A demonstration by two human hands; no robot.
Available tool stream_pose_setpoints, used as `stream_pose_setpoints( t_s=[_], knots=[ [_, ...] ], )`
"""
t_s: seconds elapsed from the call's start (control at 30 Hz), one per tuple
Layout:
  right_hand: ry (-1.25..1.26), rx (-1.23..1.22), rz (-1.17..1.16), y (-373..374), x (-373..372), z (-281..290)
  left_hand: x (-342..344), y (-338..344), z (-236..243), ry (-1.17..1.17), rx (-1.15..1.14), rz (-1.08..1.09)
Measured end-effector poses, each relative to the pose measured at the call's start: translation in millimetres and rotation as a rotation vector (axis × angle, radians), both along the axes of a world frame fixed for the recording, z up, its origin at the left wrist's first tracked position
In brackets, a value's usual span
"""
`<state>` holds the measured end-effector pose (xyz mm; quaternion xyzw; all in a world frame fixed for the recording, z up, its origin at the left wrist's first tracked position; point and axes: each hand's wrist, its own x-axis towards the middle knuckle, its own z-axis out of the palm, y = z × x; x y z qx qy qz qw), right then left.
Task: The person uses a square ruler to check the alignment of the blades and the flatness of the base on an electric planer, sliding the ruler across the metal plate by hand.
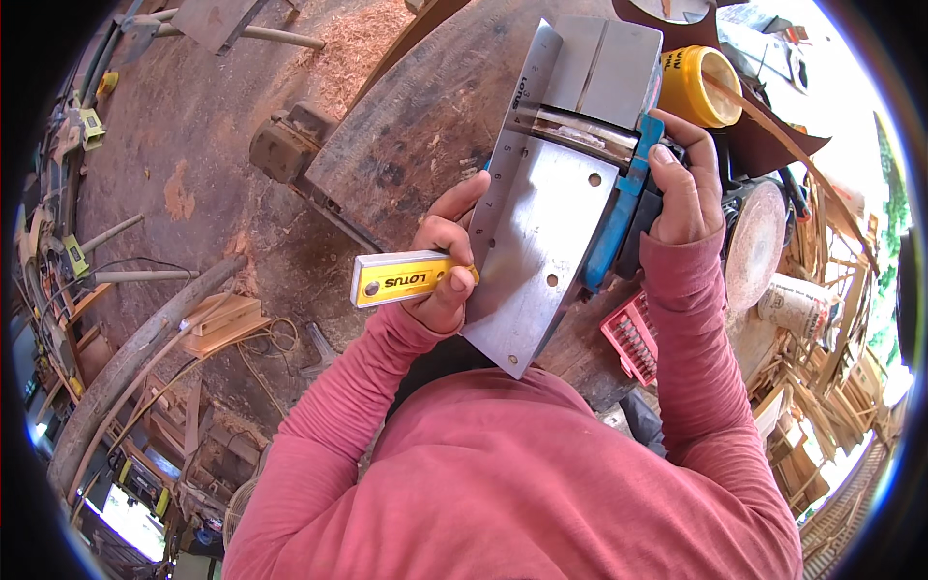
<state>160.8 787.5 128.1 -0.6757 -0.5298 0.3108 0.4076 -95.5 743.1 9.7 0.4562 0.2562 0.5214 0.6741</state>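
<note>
An electric hand planer (546, 232) is held with its shiny metal sole turned up, its blade drum showing across the upper part. My right hand (688, 184) is closed around the blue side of its body, the thumb toward me. My left hand (448, 256) grips the yellow handle of a try square (411, 277), fingers wrapped and thumb on the face. The square's steel blade (500, 155), marked along its length, lies along the left side of the sole. The planer's underside and grip are hidden.
Beyond the planer is a rounded, worn tabletop (416, 106). An open yellow tub (696, 87) with a wooden stick stands right of it. A red case of bits (631, 336) lies near my right forearm. Wood shavings (367, 48) and offcuts (224, 322) lie about.
</note>
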Motion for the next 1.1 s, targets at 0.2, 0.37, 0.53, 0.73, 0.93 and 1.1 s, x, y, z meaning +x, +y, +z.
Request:
stream_pose_setpoints(
  t_s=[0.2,0.37,0.53,0.73,0.93,1.1],
  knots=[
    [0.014,-0.019,-0.044,1.4,-1.2,1.2,-2.0,0.7,-4.7,0.001,0.002,0.002],
    [-0.160,0.064,0.156,-2.5,6.1,-0.2,-2.2,-0.6,-6.0,-0.008,0.002,-0.036],
    [-0.170,0.095,0.167,-2.6,7.7,-8.6,1.7,-1.3,1.2,-0.023,-0.023,0.026],
    [-0.083,0.096,0.129,-2.2,8.0,-7.9,3.9,-1.4,0.1,-0.044,-0.029,0.025],
    [-0.014,0.088,0.085,-1.1,2.8,-4.3,3.8,-1.5,1.4,-0.041,-0.038,0.031],
    [0.016,0.050,0.075,-1.7,3.3,-3.0,3.5,-1.4,0.7,-0.031,-0.033,0.030]
  ],
)
